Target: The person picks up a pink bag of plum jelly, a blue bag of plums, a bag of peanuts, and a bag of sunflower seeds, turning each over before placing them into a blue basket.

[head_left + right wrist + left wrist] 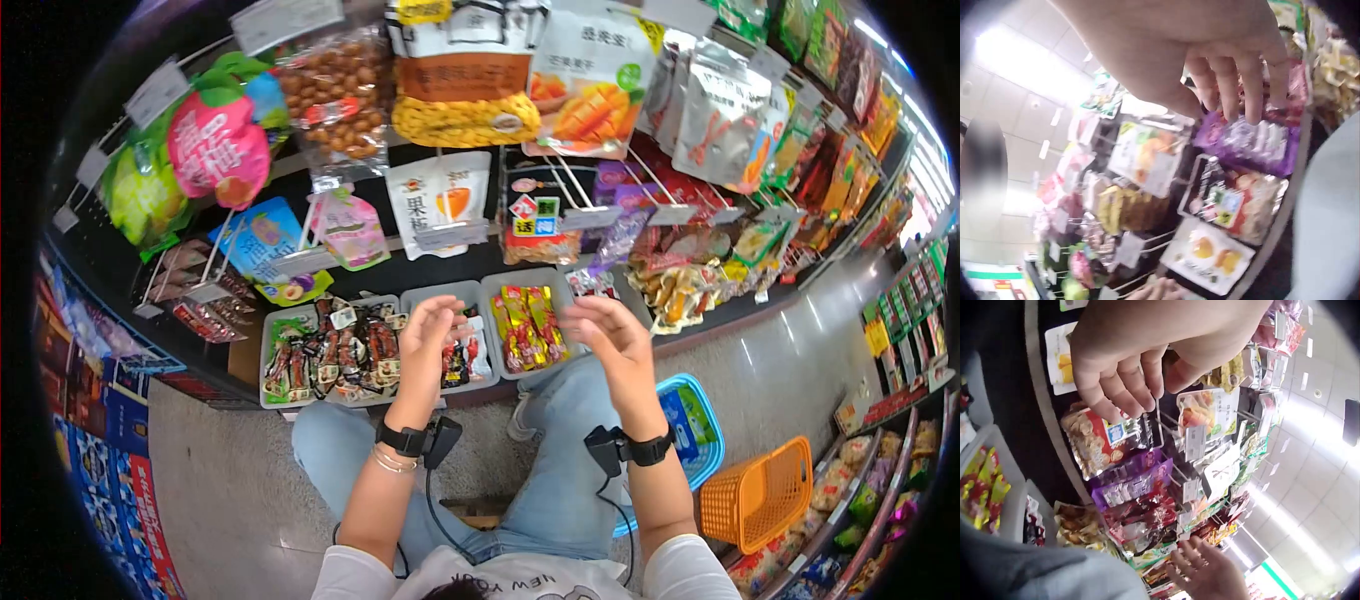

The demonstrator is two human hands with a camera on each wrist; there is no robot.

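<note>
Both hands are raised in the air before a snack shelf, holding nothing. In the head view my left hand [428, 345] hovers over a grey bin [487, 378] of small packets, its fingers loosely bent. My right hand [612, 335] is held level with it, palm turned inward, just right of a bin of yellow-and-red packets [530, 325]. The left wrist view shows the left fingers [1110, 394] hanging loose in front of the hanging bags. In the right wrist view the right fingers [1229, 81] overlap a purple bag [1250, 144].
Bags hang on hooks above, among them a white pouch [440, 200] and a mango bag [590, 85]. Dark sausage-like packets [350, 345] fill the left bin. A blue basket [708, 425] and an orange basket [765, 490] stand on the floor at the right.
</note>
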